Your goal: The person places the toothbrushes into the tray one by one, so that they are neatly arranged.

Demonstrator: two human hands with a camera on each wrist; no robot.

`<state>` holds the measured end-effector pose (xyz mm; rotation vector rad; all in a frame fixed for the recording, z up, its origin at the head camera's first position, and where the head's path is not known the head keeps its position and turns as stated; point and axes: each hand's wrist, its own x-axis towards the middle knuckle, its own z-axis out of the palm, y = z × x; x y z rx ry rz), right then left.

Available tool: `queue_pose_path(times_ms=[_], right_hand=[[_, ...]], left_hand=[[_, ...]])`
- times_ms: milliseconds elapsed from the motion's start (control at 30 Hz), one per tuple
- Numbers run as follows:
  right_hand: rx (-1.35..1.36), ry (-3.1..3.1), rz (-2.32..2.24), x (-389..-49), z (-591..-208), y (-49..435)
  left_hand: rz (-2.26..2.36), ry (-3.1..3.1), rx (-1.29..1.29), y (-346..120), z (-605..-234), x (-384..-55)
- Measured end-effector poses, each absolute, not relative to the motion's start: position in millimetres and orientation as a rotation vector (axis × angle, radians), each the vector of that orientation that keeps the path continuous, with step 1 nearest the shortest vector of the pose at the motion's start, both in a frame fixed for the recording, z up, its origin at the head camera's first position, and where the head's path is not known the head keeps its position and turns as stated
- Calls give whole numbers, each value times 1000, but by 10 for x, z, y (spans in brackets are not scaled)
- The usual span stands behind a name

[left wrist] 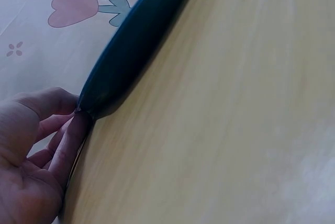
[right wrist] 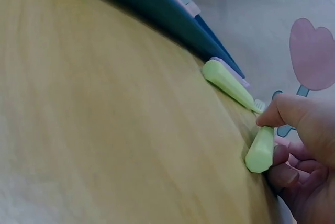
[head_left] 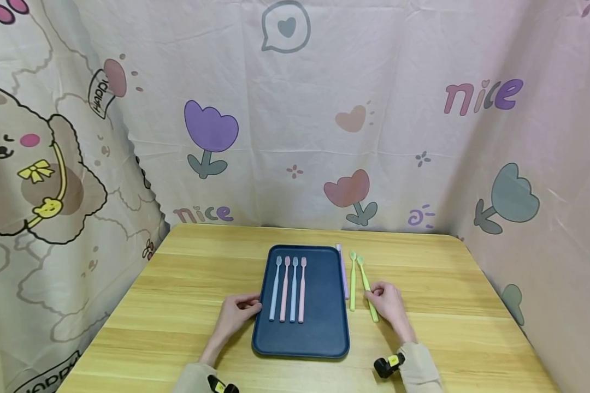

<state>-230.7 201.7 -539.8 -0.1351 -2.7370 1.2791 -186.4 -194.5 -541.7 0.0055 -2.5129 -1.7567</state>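
Observation:
My left hand pinches the left rim of a dark blue tray, thumb and fingers meeting at its edge in the left wrist view. Two blue toothbrushes and two pink toothbrushes lie side by side in the tray's left half, bristle heads toward the back. To the right of the tray, my right hand pinches a green toothbrush by its handle. Another green toothbrush lies on the table between that hand and the tray. A purple toothbrush lies close along the tray's right edge, its head not clearly seen.
The wooden table extends around the tray. A patterned curtain hangs behind the table and along both sides. A small black-and-yellow device sits at the right wrist.

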Motion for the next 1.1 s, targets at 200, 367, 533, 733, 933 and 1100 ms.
queue_pose_path(times_ms=[200,367,533,733,933,1100], right_hand=[[-143,-2692,1414,-2284,-5410,2044],[-207,-2623,1717,-2229,-5357,2060],[-212,-2585,1910,-2203,-5302,2073],[-185,-2504,2073,-2200,-5282,2058],[-90,-2460,2167,-2170,-5183,1989],[-13,-2447,2213,-2157,-5110,1925]], left_hand=[[-1747,-2512,-2,-1950,-5423,-1868],[-1738,-2517,5,-1950,-5435,-1880],[-1749,-2517,4,-1948,-5419,-1879],[-1765,-2528,33,-1952,-5431,-1891],[-1763,-2522,14,-1954,-5438,-1886],[-1754,-2522,1,-1953,-5434,-1881]])
